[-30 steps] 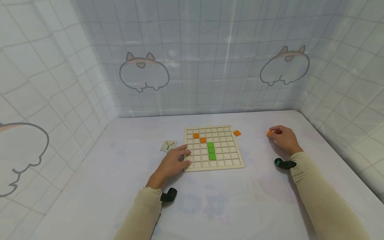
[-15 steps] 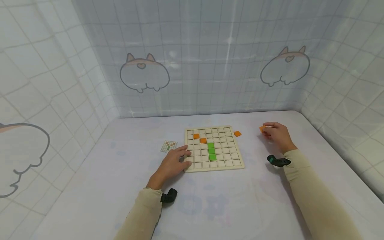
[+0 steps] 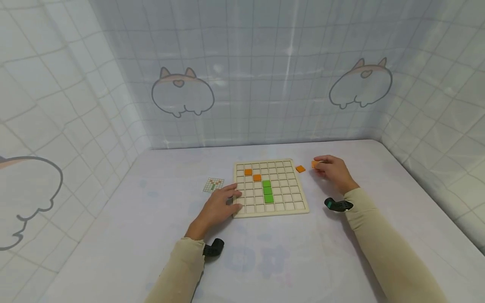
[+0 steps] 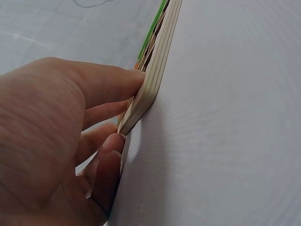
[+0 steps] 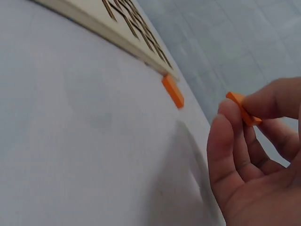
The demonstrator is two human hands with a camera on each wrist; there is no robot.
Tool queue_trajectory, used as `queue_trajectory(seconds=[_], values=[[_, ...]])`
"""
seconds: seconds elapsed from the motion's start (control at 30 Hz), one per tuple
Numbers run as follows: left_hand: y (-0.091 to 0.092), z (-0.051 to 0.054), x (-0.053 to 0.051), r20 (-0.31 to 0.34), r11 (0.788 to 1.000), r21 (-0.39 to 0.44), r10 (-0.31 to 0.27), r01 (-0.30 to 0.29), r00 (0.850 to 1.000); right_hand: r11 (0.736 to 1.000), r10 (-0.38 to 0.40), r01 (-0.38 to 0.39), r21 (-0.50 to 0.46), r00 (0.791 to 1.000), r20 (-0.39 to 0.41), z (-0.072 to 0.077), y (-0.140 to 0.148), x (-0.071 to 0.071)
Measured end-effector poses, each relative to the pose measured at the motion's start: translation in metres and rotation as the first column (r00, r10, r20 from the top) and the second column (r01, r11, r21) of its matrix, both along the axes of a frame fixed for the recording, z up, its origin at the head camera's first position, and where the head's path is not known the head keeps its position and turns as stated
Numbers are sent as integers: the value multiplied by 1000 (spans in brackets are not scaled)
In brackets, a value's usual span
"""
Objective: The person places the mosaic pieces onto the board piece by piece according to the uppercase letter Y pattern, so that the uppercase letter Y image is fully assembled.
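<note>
A square cream board with a grid of cells lies on the table in the head view. Two orange tiles and a column of green tiles sit in its cells. My left hand rests at the board's left edge, thumb and fingertips touching its rim, as the left wrist view also shows. Right of the board, my right hand pinches an orange tile between thumb and fingers, held above the table. Another orange tile lies loose just beside the board's right edge.
A small printed grid card lies left of the board, near my left hand. The white table is bounded by a gridded curtain at the back and at both sides.
My right hand has moved left toward the board, carrying the orange tile from the far right. The left hand, the board and the tiles on it stay in place.
</note>
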State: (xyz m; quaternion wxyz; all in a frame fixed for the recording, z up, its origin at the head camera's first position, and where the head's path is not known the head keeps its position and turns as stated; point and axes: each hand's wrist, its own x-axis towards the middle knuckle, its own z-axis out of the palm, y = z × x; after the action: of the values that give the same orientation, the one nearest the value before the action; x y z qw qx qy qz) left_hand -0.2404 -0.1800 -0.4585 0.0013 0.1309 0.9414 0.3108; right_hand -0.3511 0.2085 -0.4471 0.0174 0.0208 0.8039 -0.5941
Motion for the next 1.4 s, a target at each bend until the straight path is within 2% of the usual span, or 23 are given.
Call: queue_trajectory(seconds=[0.27,0.4,0.67,0.97,1.13,1.23,1.4], values=[[-1,-1,1,6,1000,-1,16,-16,1000,991,128,-128,23,992,6,0,-14,1],[0,-1,1,4,1000,-2,15,-15,1000,987,161,-162,25,987,19,-1,-19,3],[1,-2,1,-8,1000,-8,13,-13,1000,980,197,-196,-46,980,17,3,-30,2],[1,-1,3,1,1000,6,13,-13,1000,974,219,-220,62,976,14,-2,-45,5],[1,-1,5,9,1000,9,16,-16,1000,955,277,-269,126,959,-55,2,-60,11],[1,1,5,8,1000,5,25,-25,1000,943,313,-299,148,947,-79,6,-70,13],[1,2,3,7,1000,6,13,-13,1000,940,323,-310,142,943,-77,2,-80,12]])
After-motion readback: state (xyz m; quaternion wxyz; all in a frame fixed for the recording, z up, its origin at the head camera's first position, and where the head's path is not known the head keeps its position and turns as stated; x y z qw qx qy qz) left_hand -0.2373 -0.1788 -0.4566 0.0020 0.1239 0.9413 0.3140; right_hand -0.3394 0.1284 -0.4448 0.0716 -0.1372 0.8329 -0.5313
